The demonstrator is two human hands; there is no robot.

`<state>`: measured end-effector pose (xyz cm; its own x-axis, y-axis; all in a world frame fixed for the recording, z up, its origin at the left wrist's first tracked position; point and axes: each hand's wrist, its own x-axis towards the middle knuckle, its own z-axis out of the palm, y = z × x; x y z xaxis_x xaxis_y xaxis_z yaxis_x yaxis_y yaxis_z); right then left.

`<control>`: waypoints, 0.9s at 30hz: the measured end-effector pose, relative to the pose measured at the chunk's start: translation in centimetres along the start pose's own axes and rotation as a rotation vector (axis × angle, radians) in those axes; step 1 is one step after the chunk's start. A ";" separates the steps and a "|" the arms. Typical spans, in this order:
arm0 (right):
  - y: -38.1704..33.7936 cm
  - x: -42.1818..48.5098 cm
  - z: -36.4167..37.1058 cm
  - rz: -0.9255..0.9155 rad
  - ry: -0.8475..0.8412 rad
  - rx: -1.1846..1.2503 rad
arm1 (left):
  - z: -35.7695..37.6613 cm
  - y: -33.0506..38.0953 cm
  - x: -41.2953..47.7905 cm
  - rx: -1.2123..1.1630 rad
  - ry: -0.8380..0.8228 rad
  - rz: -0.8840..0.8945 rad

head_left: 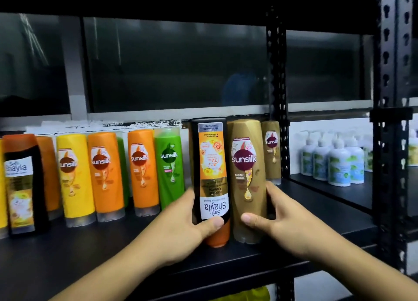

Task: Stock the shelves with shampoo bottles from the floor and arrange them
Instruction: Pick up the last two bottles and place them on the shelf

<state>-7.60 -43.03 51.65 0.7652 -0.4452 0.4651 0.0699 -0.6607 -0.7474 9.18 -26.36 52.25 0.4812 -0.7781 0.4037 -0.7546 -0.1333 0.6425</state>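
I am holding a black plastic bottle (209, 165) on the dark metal shelf (316, 212), touching the gold plastic bottle (247, 187) on its left side.

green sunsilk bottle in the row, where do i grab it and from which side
Take the green Sunsilk bottle by its upper body, coming from the front. It stands upright on its cap, its front face is open, and the orange bottle stands close beside it.

You face two black Safi Shayla bottles (19, 183) (210, 171); two gold Sunsilk bottles (246, 176) (271, 151); three orange bottles (106, 176) (142, 171) (46, 171); two green bottles (169, 165) (122, 165); two yellow bottles (74, 176) (1, 187), one cut by the frame edge; white pump bottles (339, 165), too blurred to count; your left hand (178, 228) and right hand (285, 221).
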 end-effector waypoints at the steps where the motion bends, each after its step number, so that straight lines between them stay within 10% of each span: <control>1: 0.5 0.2 -0.5 0.011 0.015 0.001 | 0.7 0.2 0.7 0.002 -0.008 0.018; 17: 8.6 9.2 -8.5 0.356 0.079 -0.117 | 10.7 5.2 12.6 0.091 -0.026 -0.093; 27: 11.7 9.9 -8.2 0.265 0.233 -0.107 | 13.4 5.7 14.1 0.095 0.133 -0.120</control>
<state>-4.45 -60.14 51.37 0.5809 -0.7268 0.3665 -0.1878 -0.5577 -0.8085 5.69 -46.31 52.90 0.6199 -0.6662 0.4146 -0.7241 -0.2822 0.6293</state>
